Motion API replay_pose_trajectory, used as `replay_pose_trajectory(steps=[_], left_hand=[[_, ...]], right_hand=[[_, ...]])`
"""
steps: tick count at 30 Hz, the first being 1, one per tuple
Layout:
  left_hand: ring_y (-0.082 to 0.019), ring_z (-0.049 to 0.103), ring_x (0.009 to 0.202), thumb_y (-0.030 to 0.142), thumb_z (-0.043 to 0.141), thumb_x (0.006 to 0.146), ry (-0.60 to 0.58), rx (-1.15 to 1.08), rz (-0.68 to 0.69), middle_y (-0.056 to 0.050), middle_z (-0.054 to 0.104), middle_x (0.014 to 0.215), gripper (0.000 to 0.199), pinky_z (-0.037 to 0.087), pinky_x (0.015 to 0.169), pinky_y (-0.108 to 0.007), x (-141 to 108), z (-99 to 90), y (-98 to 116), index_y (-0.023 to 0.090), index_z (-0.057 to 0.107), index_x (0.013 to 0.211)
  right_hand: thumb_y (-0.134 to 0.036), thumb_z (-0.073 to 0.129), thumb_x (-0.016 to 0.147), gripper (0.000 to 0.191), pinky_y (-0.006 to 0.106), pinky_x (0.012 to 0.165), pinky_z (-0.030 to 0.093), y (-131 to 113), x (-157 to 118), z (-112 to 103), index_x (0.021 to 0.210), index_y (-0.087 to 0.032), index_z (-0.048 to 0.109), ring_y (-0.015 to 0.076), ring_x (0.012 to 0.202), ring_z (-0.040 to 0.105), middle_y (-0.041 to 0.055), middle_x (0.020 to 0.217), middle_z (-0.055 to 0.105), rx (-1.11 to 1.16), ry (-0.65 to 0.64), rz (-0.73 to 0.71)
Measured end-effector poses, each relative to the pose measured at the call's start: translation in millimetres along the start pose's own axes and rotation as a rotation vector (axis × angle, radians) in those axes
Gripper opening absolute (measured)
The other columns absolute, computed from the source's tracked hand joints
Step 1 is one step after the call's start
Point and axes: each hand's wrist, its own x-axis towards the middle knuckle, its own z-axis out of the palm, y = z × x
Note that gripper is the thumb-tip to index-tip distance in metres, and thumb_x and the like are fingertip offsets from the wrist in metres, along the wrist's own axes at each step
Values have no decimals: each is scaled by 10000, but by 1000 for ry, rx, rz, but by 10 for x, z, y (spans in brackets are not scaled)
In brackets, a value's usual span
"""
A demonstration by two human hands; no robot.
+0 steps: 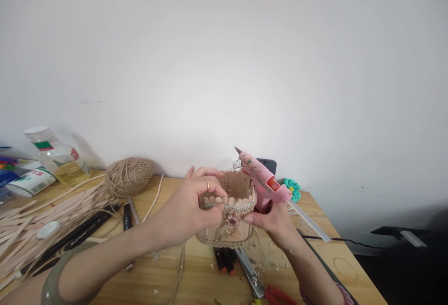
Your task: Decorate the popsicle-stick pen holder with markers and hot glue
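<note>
A small basket (241, 231) made of wooden craft sticks is held up just above the table. Silvery beaded trim runs below its scalloped rim, and a dark flower decoration (233, 221) sits on the near side. My left hand (201, 200) pinches the rim at the left, thumb outside and fingers reaching over the inside. In my right hand (275, 223) is a pink glue gun (259, 174), nozzle pointing up and left, with a clear glue stick (310, 222) sticking out of its back. My right thumb presses against the basket's right side; the other right fingers are mostly hidden.
Scissors (250, 272) and black markers (224, 259) lie below the basket. To the left are a twine ball (129, 176), loose wooden strips (66, 211) and a clear bottle (63, 158). A teal flower (292, 189) and a dark phone-like object (269, 165) are behind the glue gun.
</note>
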Motion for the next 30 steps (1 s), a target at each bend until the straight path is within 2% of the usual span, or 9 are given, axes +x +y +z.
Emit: replay_pose_trajectory(steps=[5,11,15,24,30], left_hand=[[-320,447,1229,159,543,634,11,-1,13,-70,628,930,88,37,1086,-622,4,7,-26,221,602,650],[-312,452,1222,156,538,641,6,-2,33,-53,623,834,86,44,1083,-627,9,10,-40,223,591,641],[-318,440,1238,166,545,640,3,-14,16,-64,636,901,74,29,1085,-627,17,11,-19,222,592,642],[-317,434,1253,177,548,654,-33,19,21,-62,653,957,75,-7,1105,-608,5,-28,-37,234,593,674],[-296,454,1229,263,628,713,-13,225,91,-29,663,928,71,-97,1108,-572,15,-74,-47,251,617,782]], right_hand=[[-359,825,648,852,404,1154,253,4,2,-11,1394,-318,416,254,1412,244,-20,1526,313,-24,7,-13],[-315,830,646,846,416,1150,260,14,5,-21,1388,-317,423,258,1407,259,3,1513,344,-14,8,-15],[-299,817,668,812,391,1157,242,2,11,-14,1379,-334,429,244,1416,236,-25,1531,305,6,-15,-22],[-256,815,662,807,364,1149,262,-12,13,2,1372,-329,441,226,1416,235,-46,1517,329,24,1,-1],[-219,811,651,817,383,1086,378,-33,17,38,1375,-303,442,258,1369,343,-1,1469,417,-4,53,45]])
